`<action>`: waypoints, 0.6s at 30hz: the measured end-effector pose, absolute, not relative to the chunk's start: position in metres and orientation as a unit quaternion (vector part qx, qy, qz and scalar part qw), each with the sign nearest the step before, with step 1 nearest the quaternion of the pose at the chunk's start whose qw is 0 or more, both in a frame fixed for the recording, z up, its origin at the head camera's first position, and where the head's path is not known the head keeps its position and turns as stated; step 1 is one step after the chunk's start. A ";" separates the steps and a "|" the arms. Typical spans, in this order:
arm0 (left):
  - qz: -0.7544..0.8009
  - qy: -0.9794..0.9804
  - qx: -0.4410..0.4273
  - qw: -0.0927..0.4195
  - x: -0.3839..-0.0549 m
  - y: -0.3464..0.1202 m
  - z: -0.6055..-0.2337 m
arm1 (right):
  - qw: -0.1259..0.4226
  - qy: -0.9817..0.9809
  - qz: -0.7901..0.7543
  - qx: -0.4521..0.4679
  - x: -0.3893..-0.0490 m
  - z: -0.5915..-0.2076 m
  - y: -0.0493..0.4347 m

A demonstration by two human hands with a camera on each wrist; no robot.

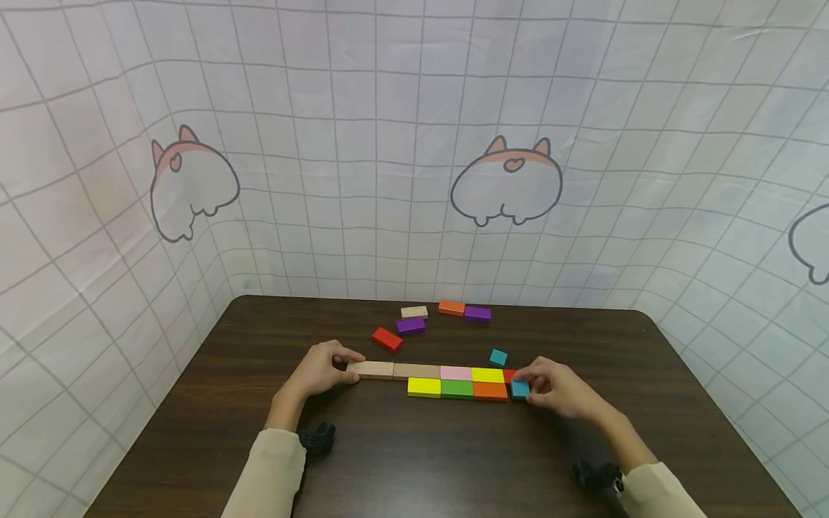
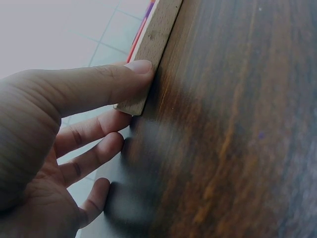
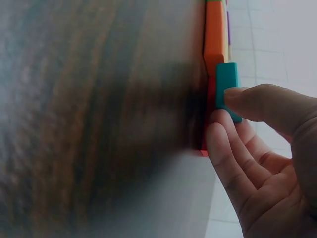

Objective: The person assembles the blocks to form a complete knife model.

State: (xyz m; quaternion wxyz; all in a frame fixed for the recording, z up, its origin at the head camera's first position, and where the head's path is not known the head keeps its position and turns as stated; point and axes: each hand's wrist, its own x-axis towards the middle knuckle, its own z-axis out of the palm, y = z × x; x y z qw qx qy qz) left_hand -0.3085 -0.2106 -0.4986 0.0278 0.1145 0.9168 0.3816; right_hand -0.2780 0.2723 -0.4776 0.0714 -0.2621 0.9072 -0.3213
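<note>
My left hand (image 1: 326, 368) pinches the left end of a plain wooden block (image 1: 374, 370), its thumb on the near side in the left wrist view. That block begins a back row: another wooden block (image 1: 417, 371), a pink block (image 1: 456, 373), a yellow block (image 1: 487, 375) and a red block (image 1: 509, 375). In front lie a second yellow block (image 1: 424, 388), a green block (image 1: 457, 389) and an orange block (image 1: 490, 391). My right hand (image 1: 562, 390) pinches a small teal block (image 3: 227, 82) beside the orange block's right end; fingers partly hide the red block.
Behind the rows lie another teal block (image 1: 498, 357), a red block (image 1: 387, 339), purple blocks (image 1: 411, 326) (image 1: 478, 314), a wooden block (image 1: 414, 313) and an orange block (image 1: 451, 308). The dark table (image 1: 414, 460) meets a patterned curtain (image 1: 363, 237) at its back.
</note>
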 end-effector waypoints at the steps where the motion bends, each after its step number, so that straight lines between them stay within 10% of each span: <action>1: 0.383 0.916 0.115 0.028 -0.308 -0.211 -0.499 | 0.072 0.906 -0.322 -0.265 -0.278 -0.478 0.272; 18: 0.380 0.918 0.106 0.029 -0.309 -0.209 -0.497 | 0.060 0.913 -0.313 -0.255 -0.278 -0.484 0.263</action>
